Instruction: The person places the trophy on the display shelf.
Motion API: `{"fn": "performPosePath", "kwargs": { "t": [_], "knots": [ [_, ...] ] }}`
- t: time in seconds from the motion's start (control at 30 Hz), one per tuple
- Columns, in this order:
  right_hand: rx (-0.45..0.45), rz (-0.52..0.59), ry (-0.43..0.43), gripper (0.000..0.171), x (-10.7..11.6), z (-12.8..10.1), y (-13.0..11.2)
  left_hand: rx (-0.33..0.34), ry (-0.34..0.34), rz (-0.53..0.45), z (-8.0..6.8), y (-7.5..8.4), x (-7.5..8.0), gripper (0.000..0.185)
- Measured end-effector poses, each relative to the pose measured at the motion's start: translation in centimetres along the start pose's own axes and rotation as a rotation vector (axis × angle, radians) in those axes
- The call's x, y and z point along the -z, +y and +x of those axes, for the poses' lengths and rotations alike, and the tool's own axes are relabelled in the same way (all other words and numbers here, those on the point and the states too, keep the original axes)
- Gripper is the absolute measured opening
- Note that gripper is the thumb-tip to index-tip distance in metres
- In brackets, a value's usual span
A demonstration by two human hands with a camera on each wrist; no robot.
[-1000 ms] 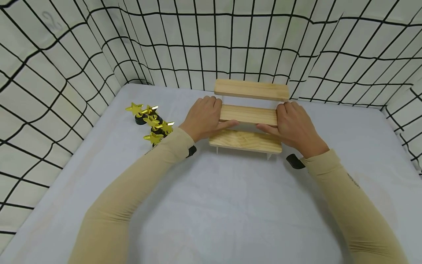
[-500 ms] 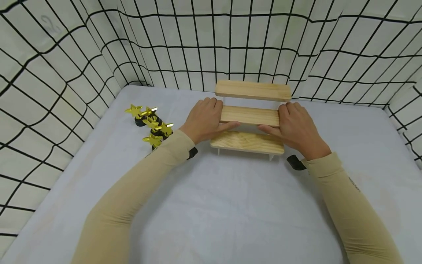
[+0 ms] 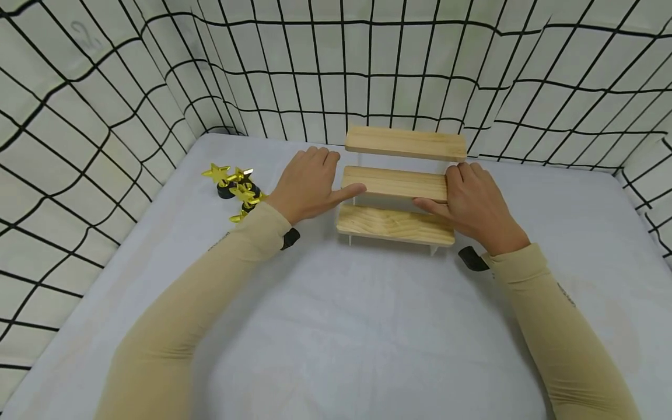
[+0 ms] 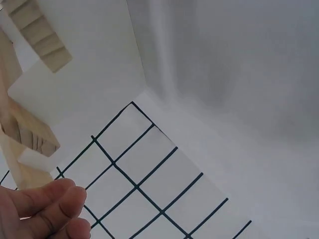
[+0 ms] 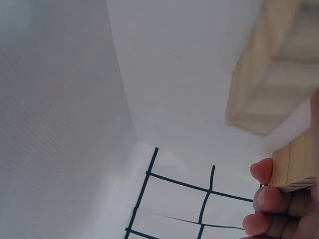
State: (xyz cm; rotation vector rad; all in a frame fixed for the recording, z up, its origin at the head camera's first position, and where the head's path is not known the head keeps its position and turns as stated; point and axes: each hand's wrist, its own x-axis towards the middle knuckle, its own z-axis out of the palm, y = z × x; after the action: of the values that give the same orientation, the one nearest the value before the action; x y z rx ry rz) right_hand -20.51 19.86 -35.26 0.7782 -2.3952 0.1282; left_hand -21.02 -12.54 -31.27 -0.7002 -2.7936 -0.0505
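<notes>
Your left hand (image 3: 307,184) has let go of the middle step and slid left; its fingers are loose and only the thumb touches the shelf (image 3: 399,184). Your right hand (image 3: 475,204) still grips the right end. The shelf stands far on the desk (image 3: 367,326), stars (image 3: 236,186) left of it.

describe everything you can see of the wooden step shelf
The wooden step shelf is a three-tier riser of pale, grained planks on clear supports, standing upright on the white table near the back wall. The right hand grips the middle plank's right end; the left hand lies beside its left end, thumb touching it.
</notes>
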Motion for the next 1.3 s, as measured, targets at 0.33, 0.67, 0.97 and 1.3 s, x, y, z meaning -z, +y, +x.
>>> {"fn": "performPosePath", "kwargs": {
  "t": [0.33,0.67,0.97,1.3],
  "knots": [
    [-0.017,0.016,-0.008,0.099,0.1,0.2,-0.2,0.041,0.048,-0.004,-1.1,-3.4,2.7,0.079],
    [-0.024,0.020,-0.034,0.101,-0.2,0.2,-0.1,0.167,0.030,-0.062,-2.0,-6.4,5.8,0.076],
    [-0.041,0.032,-0.056,0.100,0.2,0.3,0.2,0.314,0.049,-0.185,-4.8,-10.8,6.3,0.078],
    [-0.044,0.045,-0.048,0.097,-0.1,0.3,0.1,0.476,0.134,-0.244,-7.7,-15.0,4.4,0.063]
  ]
}}
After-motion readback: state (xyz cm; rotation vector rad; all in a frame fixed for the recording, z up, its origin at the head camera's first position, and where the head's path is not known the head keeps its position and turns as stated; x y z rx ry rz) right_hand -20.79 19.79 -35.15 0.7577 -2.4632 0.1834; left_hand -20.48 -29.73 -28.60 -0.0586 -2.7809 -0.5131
